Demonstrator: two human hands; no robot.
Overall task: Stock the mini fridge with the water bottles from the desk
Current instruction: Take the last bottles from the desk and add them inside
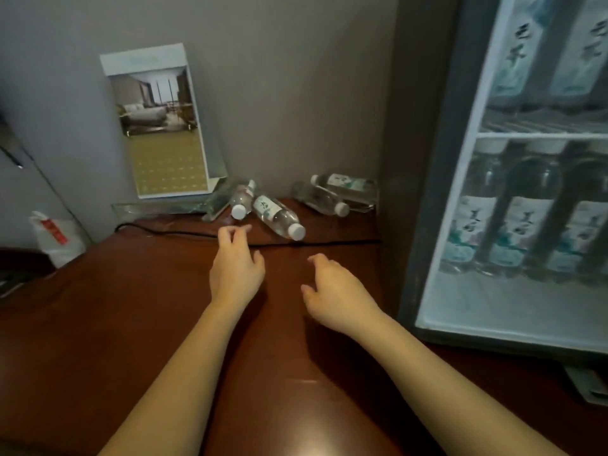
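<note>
While both hands are held over the desk [131, 307], nothing is gripped by either. The left hand [235, 261] is positioned toward the back of the desk, its fingers loosely curled and its fingertips [227, 232] spread apart above the black cable [184, 234]. The right hand [332, 291] is held nearer the mini fridge [424, 199], palm down, fingers relaxed and slightly bent. Whether it touches the wood cannot be told.

The task items, four in number, are laid on their sides at the back of the desk, by the wall. The first water bottle [241, 199] is found beside the acrylic stand [158, 207], white cap toward the camera. The second water bottle [275, 214] lies against it, cap pointed forward and right, nearest the left hand. The third water bottle [317, 195] and the fourth water bottle [348, 185] lie close together near the fridge wall, caps pointed in opposite directions.

Inside the mini fridge, upright bottles [533, 222] are ranged on the floor of the lower compartment. Further bottles [513, 57] are seen on the upper shelf [539, 134].

A calendar card [158, 126] is held in the acrylic stand at the wall. A white plastic bag [56, 238] is located beyond the desk's left edge.
</note>
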